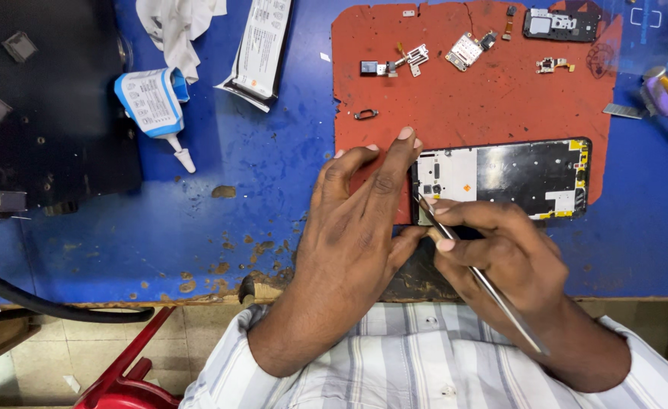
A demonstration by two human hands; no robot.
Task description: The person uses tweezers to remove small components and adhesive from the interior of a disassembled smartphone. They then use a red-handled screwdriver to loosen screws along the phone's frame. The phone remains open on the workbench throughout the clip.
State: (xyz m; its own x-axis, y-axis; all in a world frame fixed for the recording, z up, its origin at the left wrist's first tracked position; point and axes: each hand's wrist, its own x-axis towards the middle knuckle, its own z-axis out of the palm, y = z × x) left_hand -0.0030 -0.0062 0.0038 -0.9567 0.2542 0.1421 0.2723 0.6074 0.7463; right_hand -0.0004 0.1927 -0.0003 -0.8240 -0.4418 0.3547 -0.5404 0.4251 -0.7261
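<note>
Nearest you, your right hand [493, 242] is pinched shut around a pair of metal tweezers [485, 284], whose handle runs back over your wrist toward your striped sleeve [394, 356] while the tips point down at the left end of the opened phone frame [500, 178]. Your left hand [356, 235] grasps nothing: it lies flat with the fingers [394, 163] stretched forward, pressing on the red mat [485, 106] and touching the left edge of the frame, the thumb tucked in beside the tweezers. The frame lies flat along the near edge of the mat, on the blue bench [235, 197], its inside facing up. Beyond it, small phone parts [466, 51] are scattered across the mat, with a dark camera-bearing piece [561, 24] at the far edge. Off to the far left lie a white glue tube [156, 106], a crumpled cloth [179, 26] and a printed packet [262, 49].
</note>
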